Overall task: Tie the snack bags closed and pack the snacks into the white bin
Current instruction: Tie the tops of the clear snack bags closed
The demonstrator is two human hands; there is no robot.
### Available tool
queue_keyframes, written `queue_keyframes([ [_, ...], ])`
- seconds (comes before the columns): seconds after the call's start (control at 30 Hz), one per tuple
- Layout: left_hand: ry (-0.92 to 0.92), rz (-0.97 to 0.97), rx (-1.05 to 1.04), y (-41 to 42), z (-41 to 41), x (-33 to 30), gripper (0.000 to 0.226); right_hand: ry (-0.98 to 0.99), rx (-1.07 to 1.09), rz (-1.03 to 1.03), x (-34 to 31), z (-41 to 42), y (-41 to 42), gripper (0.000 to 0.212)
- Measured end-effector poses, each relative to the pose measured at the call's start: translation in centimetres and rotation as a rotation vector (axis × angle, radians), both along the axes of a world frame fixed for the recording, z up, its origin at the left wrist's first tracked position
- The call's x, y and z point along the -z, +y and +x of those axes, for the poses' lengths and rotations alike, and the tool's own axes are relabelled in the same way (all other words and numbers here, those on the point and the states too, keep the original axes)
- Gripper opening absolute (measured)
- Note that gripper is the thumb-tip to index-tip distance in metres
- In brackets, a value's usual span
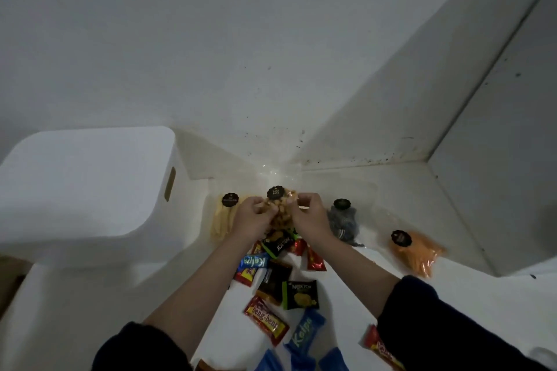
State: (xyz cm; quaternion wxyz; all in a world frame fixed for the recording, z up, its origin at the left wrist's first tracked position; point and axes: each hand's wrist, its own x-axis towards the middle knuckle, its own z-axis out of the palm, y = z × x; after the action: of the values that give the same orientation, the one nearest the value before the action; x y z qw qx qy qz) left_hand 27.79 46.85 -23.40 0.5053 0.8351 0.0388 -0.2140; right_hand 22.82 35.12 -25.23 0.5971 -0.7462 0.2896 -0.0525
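A clear bag of light brown snacks (278,214) with a round black label stands at the middle of the white table. My left hand (251,215) and my right hand (310,214) both grip it from either side near its top, fingers curled. The white bin (90,190) stands at the left, its handle slot facing the bags. Three more clear bags with black labels sit in the same row: a pale yellow one (221,220) at the left, a grey-blue one (343,221) at the right, and an orange one (417,251) farther right.
Several small wrapped snacks lie scattered between my forearms: red bars (265,324), blue packets (304,333), black packets (301,295). White walls meet in a corner behind the bags. A ledge (494,220) runs along the right. The table's left edge is near the bin.
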Motion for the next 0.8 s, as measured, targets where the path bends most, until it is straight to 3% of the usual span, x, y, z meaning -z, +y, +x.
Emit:
queue_keyframes([
  [0.13, -0.066, 0.118, 0.018, -1.9, 1.9, 1.9, 0.051, 0.000, -0.035, 0.008, 1.2, 1.8, -1.1, 0.033],
  [0.27, -0.192, 0.223, 0.078, -3.7, 1.0, 2.2, 0.054, -0.054, -0.035, -0.017, 1.1, 1.1, -2.9, 0.046],
  [0.37, -0.350, 0.232, 0.077, -5.4, -1.4, 1.7, 0.041, -0.135, -0.032, -0.290, 0.8, -1.4, -5.7, 0.038],
  [0.47, -0.365, 0.090, 0.104, -7.7, -4.8, 1.5, 0.029, -0.127, -0.039, -0.546, 1.1, -4.5, -9.8, 0.032],
  [0.57, -0.153, -0.036, 0.131, -10.7, -8.0, 1.6, 0.006, 0.033, -0.003, -0.660, 1.9, -7.1, -14.0, 0.037],
  [0.63, 0.161, -0.126, 0.137, -13.0, -9.5, 2.3, 0.016, 0.228, -0.003, -0.673, 2.4, -8.4, -16.1, 0.046],
  [0.7, 0.477, -0.232, 0.107, -15.1, -10.7, 2.9, 0.010, 0.388, -0.063, -0.683, 2.9, -9.4, -17.4, 0.051],
  [0.8, 0.628, -0.327, 0.009, -17.3, -11.7, 3.3, 0.014, 0.467, -0.131, -0.643, 3.5, -10.7, -18.1, 0.050],
])
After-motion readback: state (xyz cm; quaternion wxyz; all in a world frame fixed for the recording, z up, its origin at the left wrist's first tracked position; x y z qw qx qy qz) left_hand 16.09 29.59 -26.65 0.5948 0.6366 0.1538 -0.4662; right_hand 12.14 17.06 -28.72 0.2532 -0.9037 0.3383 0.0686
